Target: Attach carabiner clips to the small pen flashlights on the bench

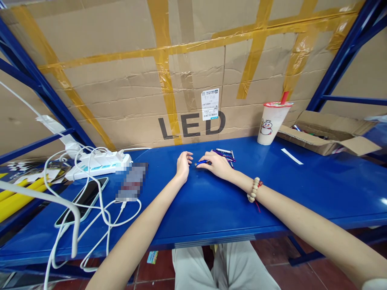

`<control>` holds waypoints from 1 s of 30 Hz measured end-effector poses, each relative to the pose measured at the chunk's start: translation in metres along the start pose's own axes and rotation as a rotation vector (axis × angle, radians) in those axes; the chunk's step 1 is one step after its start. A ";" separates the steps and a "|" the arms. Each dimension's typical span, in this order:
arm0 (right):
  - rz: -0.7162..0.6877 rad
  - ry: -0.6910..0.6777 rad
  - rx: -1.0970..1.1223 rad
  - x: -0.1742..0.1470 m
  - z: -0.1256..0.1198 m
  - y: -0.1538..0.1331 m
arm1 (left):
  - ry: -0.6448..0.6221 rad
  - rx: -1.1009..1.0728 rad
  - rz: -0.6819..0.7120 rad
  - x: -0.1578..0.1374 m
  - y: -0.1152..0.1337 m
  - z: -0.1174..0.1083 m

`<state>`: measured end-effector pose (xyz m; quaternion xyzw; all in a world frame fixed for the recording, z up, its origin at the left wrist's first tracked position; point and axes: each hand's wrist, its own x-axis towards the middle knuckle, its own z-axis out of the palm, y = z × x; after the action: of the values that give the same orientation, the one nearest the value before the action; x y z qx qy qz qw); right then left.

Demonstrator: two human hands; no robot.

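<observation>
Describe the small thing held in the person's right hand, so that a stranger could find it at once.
Start at the blue table, below the word LED on the cardboard wall. The right hand rests there, pinching a small blue pen part that points towards the left hand. The other pen pieces lie loose behind the hand.

At the centre of the frame the table (272, 193) is bright blue, and the pen (202, 163) on it is blue too. The cardboard wall (121, 80) behind is brown with yellow tape stripes and dark "LED" letters. At the upper right the cup (271, 125) is white with a red straw, and at the left the power strip (99, 163) is white.
</observation>
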<state>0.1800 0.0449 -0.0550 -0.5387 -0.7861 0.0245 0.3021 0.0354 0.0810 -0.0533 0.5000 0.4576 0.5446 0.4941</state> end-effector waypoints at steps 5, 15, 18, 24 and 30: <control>0.000 0.009 0.006 0.000 0.000 0.000 | -0.002 0.008 -0.008 0.001 -0.001 0.000; -0.005 -0.006 0.011 0.000 0.000 -0.001 | -0.005 0.007 0.000 -0.001 0.000 0.000; -0.003 -0.008 -0.003 0.000 0.000 0.000 | -0.005 0.008 -0.002 0.000 0.000 0.000; 0.001 -0.015 -0.002 0.001 -0.003 -0.001 | -0.009 0.015 0.004 0.000 0.000 0.000; 0.043 -0.013 0.021 0.000 -0.003 -0.004 | -0.017 0.023 0.012 -0.001 0.000 0.000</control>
<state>0.1779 0.0424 -0.0513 -0.5521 -0.7760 0.0428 0.3020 0.0355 0.0803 -0.0535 0.5130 0.4567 0.5380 0.4887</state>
